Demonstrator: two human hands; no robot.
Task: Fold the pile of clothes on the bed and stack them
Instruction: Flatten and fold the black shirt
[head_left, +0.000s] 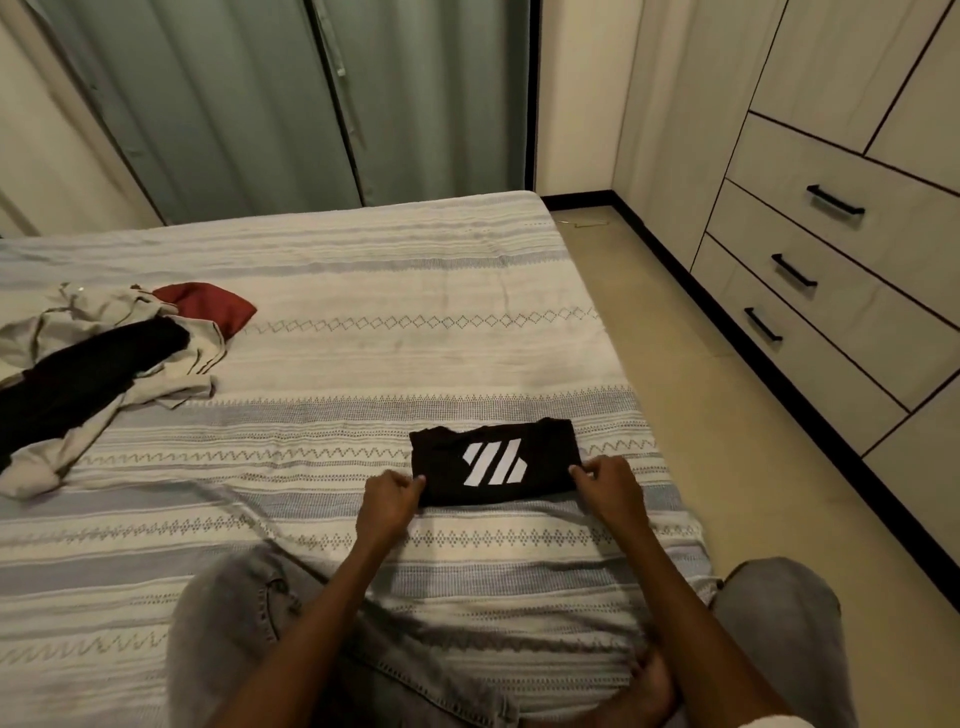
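A black shirt (447, 467) with a white striped logo lies folded into a small rectangle on the striped bedspread (363, 291), near the bed's right edge. My left hand (389, 499) pinches its near left corner and my right hand (610, 488) pinches its near right corner. At the left of the bed sits an unfolded pile: a cream garment (104, 322), a black garment (78, 379) draped across it, and a red one (208, 304) behind.
My knees in grey jeans (244, 613) rest on the bed below the shirt. To the right are a tan floor (727, 415) and a wardrobe with black-handled drawers (831, 270). Green curtains (311, 104) hang beyond the bed.
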